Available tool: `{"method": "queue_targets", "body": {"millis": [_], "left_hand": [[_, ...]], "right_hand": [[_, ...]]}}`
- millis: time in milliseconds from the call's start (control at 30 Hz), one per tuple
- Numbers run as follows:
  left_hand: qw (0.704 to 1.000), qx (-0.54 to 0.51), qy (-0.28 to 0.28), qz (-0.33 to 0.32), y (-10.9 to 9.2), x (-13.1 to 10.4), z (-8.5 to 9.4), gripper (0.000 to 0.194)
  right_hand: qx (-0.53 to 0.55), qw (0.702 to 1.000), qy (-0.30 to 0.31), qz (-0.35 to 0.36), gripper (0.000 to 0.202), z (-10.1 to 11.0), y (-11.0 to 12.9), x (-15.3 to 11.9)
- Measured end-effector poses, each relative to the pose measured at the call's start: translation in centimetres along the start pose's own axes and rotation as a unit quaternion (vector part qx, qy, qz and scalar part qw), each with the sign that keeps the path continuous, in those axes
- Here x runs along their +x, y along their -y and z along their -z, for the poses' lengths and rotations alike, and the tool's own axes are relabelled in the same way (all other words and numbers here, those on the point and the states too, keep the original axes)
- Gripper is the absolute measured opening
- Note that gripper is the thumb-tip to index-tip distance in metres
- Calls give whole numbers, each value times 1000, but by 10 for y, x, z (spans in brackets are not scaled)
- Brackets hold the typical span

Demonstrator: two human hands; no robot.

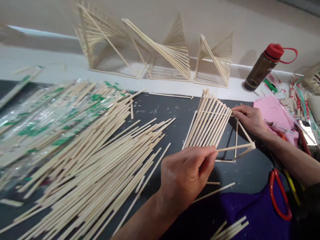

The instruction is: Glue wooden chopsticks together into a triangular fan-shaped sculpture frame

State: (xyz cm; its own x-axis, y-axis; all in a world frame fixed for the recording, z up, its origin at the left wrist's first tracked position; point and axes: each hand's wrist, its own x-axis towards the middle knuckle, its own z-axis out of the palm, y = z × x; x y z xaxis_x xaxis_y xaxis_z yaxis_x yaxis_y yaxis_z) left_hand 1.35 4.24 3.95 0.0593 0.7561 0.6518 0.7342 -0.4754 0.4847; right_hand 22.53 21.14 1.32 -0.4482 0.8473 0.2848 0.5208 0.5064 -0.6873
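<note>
The stick frame [212, 126], with slanted sticks laid side by side and an open right end, sits on the dark tabletop [172, 106]. The left hand [188, 173] pinches its near edge, palm down; the right hand [251, 120] pinches the far edge.

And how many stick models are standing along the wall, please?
3: the left model, the middle model, and the right model, which is nearest to the bottle.
</note>
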Motion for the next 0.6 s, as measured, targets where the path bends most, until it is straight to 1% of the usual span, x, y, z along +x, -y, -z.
{"method": "queue_targets", "body": {"millis": [500,600], "left_hand": [[1000,4,1,-4,0,1,0,7],[1000,8,7,5,0,0,-1,6]], "right_hand": [[5,1000,0,-14,20,0,2,0],[1,1000,4,-17,20,1,3,-1]]}}
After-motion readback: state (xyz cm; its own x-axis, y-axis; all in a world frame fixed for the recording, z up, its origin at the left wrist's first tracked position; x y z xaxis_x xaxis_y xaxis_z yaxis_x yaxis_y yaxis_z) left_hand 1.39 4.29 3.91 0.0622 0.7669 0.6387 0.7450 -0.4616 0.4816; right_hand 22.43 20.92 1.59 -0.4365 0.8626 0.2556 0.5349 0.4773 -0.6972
